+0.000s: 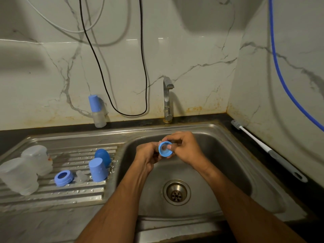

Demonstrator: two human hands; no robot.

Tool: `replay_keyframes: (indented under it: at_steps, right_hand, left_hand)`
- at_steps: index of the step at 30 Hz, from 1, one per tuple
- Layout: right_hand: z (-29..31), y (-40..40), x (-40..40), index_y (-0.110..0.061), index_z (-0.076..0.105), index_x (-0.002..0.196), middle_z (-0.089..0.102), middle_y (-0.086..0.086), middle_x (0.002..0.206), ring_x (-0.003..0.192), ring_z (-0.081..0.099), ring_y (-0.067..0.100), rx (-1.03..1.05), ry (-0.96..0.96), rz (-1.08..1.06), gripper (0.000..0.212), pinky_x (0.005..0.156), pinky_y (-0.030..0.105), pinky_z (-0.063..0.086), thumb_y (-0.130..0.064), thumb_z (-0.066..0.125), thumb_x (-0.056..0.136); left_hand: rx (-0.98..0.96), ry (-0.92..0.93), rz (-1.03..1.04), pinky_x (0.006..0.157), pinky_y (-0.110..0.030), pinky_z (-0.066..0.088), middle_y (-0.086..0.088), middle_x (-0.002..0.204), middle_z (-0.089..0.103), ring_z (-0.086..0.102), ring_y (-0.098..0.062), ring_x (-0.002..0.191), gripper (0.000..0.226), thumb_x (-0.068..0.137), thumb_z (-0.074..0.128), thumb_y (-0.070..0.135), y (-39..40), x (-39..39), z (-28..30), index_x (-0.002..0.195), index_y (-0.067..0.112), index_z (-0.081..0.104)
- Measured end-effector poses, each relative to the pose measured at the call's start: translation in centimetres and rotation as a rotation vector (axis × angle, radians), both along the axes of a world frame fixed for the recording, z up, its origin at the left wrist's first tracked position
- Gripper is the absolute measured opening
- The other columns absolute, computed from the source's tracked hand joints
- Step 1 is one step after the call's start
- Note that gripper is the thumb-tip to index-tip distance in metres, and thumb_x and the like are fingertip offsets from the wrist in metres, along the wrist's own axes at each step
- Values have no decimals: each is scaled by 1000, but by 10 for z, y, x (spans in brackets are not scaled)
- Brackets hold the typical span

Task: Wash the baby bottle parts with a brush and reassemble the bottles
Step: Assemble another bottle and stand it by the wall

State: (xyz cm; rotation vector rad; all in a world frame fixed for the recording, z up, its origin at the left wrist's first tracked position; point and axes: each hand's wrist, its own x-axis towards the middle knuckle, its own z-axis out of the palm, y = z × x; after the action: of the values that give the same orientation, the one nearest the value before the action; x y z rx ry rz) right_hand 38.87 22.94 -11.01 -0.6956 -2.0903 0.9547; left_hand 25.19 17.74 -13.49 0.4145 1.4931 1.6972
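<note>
Head | steel sink (228,137), marble wall (192,50) | both hands' fingers (177,137) pinching blue collar (165,149)

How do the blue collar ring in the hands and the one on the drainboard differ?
The held ring is gripped by both hands above the sink basin, tilted on edge; the drainboard ring lies nearly flat, untouched. A fingertip shows through the held ring's opening; the other's is empty. Both are blue.

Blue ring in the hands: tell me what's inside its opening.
A fingertip of the right hand shows through the opening of the blue ring, which both hands hold over the sink. The left hand covers whatever lies behind it.
</note>
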Motion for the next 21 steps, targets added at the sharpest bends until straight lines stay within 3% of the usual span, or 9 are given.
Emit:
replay_keyframes:
  at_steps: [3,6,9,12,14,21]
  right_hand:
    - [-1,-1,3,-8,73,116,71,-1,108,87,67,0,-175,35,5,30,68,12,55,1,72,88]
    - [0,-1,9,-7,70,119,70,6,116,101,70,17,-427,167,27,29,75,25,62,4,64,93]
    - [-1,4,11,-7,69,122,69,10,119,105,70,20,-555,232,33,25,81,32,62,-10,64,97]
    - [-7,3,8,-7,66,127,70,11,119,101,71,16,-399,74,11,36,79,25,61,-9,72,91]
    - [-10,2,6,-9,65,128,71,4,119,93,68,4,-287,-20,15,42,77,17,57,-6,76,87]
    - [-14,1,4,-12,71,121,74,0,114,78,60,-20,-98,-109,12,46,69,2,47,-8,85,78]
  left_hand:
    - [70,105,-17,75,-35,59,-13,85,76,69,-22,74,8,89,68,8,-4,-2,-2,93,1,72]
    - [137,151,-22,78,-36,60,-16,96,75,69,-25,81,11,92,67,8,-5,-7,-4,99,2,72]
    - [212,340,-26,80,-32,59,-10,99,75,72,-24,93,13,90,70,8,-7,-9,-3,102,7,73]
    - [281,502,-56,83,-32,59,-8,100,76,73,-20,97,17,89,69,1,-10,-6,1,106,5,73]
    - [304,567,-76,84,-32,60,-10,100,75,73,-21,96,19,88,70,-2,-11,-4,3,106,3,72]
    - [335,623,-100,85,-33,60,-12,95,75,74,-23,93,21,84,73,-4,-12,-1,4,105,1,71]
